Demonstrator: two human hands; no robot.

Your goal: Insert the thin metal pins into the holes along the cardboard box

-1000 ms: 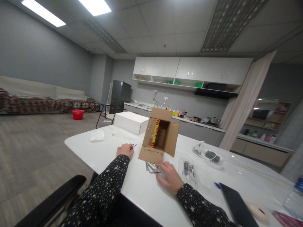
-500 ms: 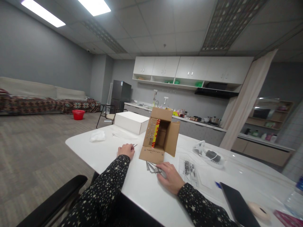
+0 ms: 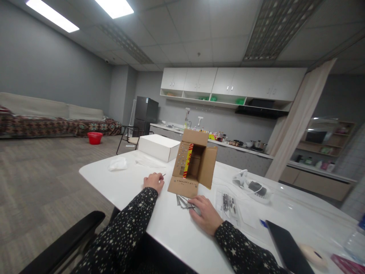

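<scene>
My left hand (image 3: 154, 182) rests on the white table left of the cardboard box, fingers curled together. A thin dark stick (image 3: 163, 174) pokes out past its fingertips; the rest of it is hidden. In front of the box, my right hand (image 3: 205, 214) lies low with bent fingers, and a thin dark rod (image 3: 190, 207) shows at its fingertips. Several slim grey metal rods (image 3: 180, 201) lie loose on the tabletop, touching or close to those fingers. The open cardboard box (image 3: 182, 187) lies on its side, flaps spread, its opening towards me.
Behind the left hand stand a white box (image 3: 156, 147) and a crumpled white tissue (image 3: 117, 164). On the right are a clear bag of small metal parts (image 3: 229, 205), a white dish with a cable (image 3: 256, 190), a black phone-like slab (image 3: 288, 247) and a plastic bottle (image 3: 355, 241).
My left hand has shifted very slightly to the right, the thin stick still at its fingertips. My right hand stays in place beside the rods.
</scene>
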